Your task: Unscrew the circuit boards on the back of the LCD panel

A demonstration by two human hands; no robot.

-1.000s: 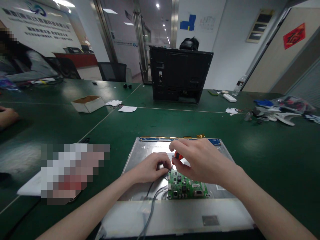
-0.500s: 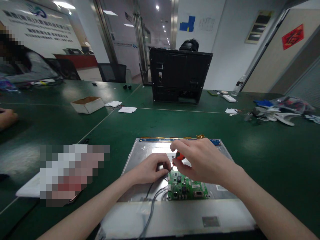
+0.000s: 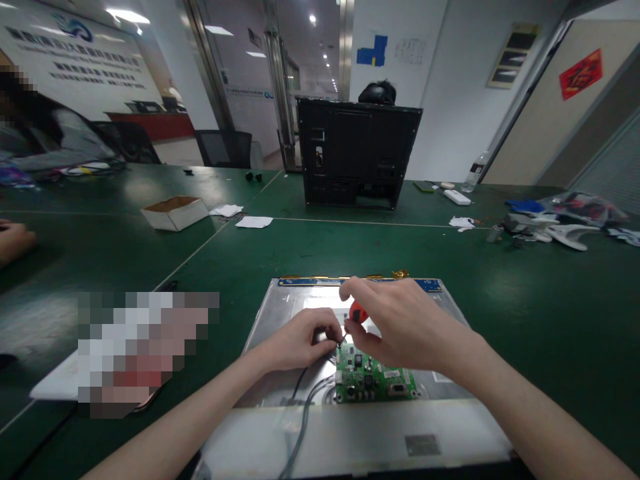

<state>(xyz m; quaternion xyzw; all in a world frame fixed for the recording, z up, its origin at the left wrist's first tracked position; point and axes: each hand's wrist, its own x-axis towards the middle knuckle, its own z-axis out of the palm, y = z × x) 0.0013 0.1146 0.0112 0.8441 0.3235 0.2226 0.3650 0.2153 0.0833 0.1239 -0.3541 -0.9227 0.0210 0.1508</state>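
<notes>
A screwdriver with a red and black handle is in my right hand, its fingers curled round the handle. The thin shaft points down and left to the upper left corner of a green circuit board. My left hand is closed in a pinch right at the screwdriver's tip; whatever lies between its fingertips is too small to make out. Under both hands lies a silver display panel, with a blue strip board along its far edge. Grey cables run from the board toward me.
Beyond the panel a black monitor housing stands upright, a person behind it. An open cardboard box and papers lie left. Bagged parts and a bottle are right. Another person's hand rests at the far left.
The red and black handle has turned slightly in my right hand. Both hands stay in the same place over the board, and the view has shifted only a little.
</notes>
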